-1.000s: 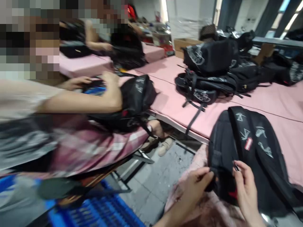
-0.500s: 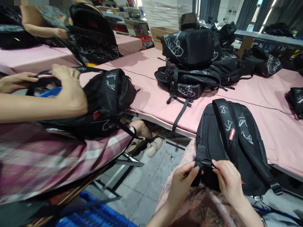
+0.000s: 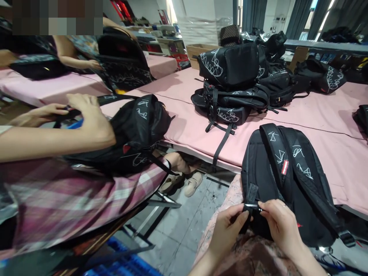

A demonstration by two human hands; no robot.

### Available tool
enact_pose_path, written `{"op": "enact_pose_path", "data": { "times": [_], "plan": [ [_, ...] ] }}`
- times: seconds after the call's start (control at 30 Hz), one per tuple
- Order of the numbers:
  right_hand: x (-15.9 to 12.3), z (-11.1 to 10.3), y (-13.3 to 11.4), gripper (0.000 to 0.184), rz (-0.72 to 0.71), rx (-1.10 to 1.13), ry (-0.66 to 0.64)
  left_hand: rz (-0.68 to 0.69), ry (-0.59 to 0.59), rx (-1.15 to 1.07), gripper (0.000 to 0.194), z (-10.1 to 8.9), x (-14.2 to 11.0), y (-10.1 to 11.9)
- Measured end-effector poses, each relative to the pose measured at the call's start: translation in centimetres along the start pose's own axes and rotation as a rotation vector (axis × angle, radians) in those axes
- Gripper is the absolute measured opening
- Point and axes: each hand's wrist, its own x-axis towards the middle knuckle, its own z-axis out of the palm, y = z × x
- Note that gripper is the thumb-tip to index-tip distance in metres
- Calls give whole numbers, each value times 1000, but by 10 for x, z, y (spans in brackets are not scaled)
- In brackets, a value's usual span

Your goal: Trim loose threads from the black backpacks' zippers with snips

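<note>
A black backpack [image 3: 258, 165] with white scribbled lines and a small red label on its shoulder straps leans against the table edge at my lap. At its lower left side, my left hand [image 3: 230, 226] is closed, pinching the end of a black strap [image 3: 253, 193]. Right beside it my right hand [image 3: 277, 218] is closed too, thumb and forefinger pressed together on a small dark piece. A shiny bright edge shows between the two hands; what it belongs to is too small to make out. The other shoulder strap hangs down at right with its black buckle [image 3: 346, 235].
Several black bags [image 3: 230, 69] are stacked on the pink table [image 3: 178, 99]. At left, a seated person in a plaid garment [image 3: 115, 188] handles another black backpack [image 3: 138, 126]. Blue crates [image 3: 120, 257] stand below. Another person's arm [image 3: 69, 53] is at the far table.
The view has shifted slightly, so everything sits a little lower and further right. A bright edge now shows between my fingers. Both hands stay at the same spot on the backpack.
</note>
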Motion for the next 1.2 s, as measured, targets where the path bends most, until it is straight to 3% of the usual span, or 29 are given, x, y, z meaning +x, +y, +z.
{"op": "enact_pose_path", "data": {
  "times": [0.07,0.13,0.27,0.3,0.33,0.4,0.5,0.57,0.67,0.77,0.87,1.03,1.2],
  "plan": [
    [-3,-1,2,19,39,79,-10,-21,-20,-1,27,-6,5,-4],
    [-8,-4,6,17,129,169,35,-9,42,63,30,-19,16,-10],
    [-26,-16,28,22,487,338,335,247,512,514,39,-50,40,-29],
    [-32,-20,36,26,582,386,414,314,558,635,45,-53,44,-34],
    [-40,-24,44,30,668,437,486,364,529,723,49,-54,47,-38],
    [-57,-32,59,36,811,546,603,427,295,791,44,-45,49,-46],
    [-81,-38,74,38,937,684,720,507,-65,826,37,-10,51,-51],
    [-93,-37,78,40,979,728,746,557,-187,887,49,19,55,-52],
    [-101,-28,75,41,1006,749,713,509,-255,875,59,57,68,-54],
    [-98,-17,68,41,985,736,636,403,-260,757,32,72,79,-56],
    [-84,-9,60,46,912,615,550,312,-201,539,12,63,82,-57],
    [-36,2,43,40,746,564,411,120,26,202,28,35,72,-52],
    [29,27,33,26,662,515,257,20,59,-117,29,24,57,-40]
  ]
}}
